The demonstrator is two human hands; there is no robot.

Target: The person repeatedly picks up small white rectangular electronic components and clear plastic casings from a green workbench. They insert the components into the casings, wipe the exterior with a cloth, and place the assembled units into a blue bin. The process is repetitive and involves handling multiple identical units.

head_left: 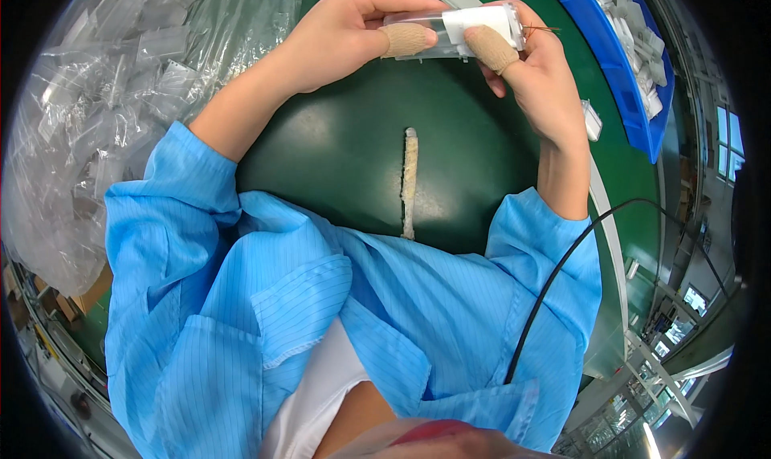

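Observation:
A clear plastic case [418, 23] with a white piece [475, 17] at its right part is held level between my two hands at the far side of the table. Thin copper-coloured wires [542, 29] stick out of its right end. My left hand [353, 37] pinches the left end, its thumb in a tan finger cot. Around the right end my right hand [534, 69] is closed, its thumb, also in a finger cot, pressing on the white piece. Below the hands, a thin stick wrapped in tan tape [410, 178] lies on the green table [337, 154].
At the left bulges a large transparent bag [120, 97] full of clear plastic cases. A blue bin [638, 130] of white parts stands at the far right. A small white part [592, 120] sits beside my right wrist. A black cable [554, 270] curves past my right sleeve.

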